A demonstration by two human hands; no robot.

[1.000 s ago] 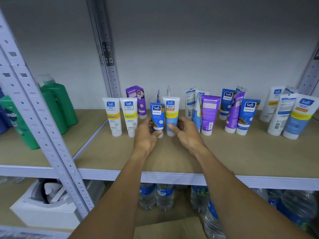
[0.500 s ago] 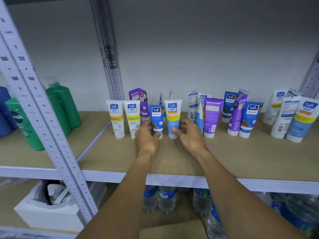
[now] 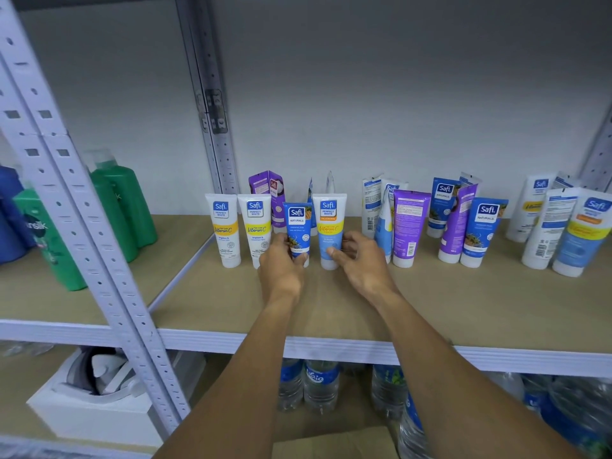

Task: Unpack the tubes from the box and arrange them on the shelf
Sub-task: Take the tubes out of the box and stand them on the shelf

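Holding the dark blue plastic tube (image 3: pixel 297 230) with your left hand (image 3: pixel 281 270), fingers curled round its bottom, your right hand (image 3: pixel 362 265) pinching the pale blue tube (image 3: pixel 329 233) beside it, both upright near the back edge of the tan wooden shelf (image 3: pixel 331 309).

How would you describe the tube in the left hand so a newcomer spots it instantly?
On the wooden shelf, find the front row just right of the rear upright post. Third in it, between a white Vitamin C tube and a taller light-blue tube, stands the dark-blue Naturals tube, gripped by the left hand. It is the shortest and darkest of those four.
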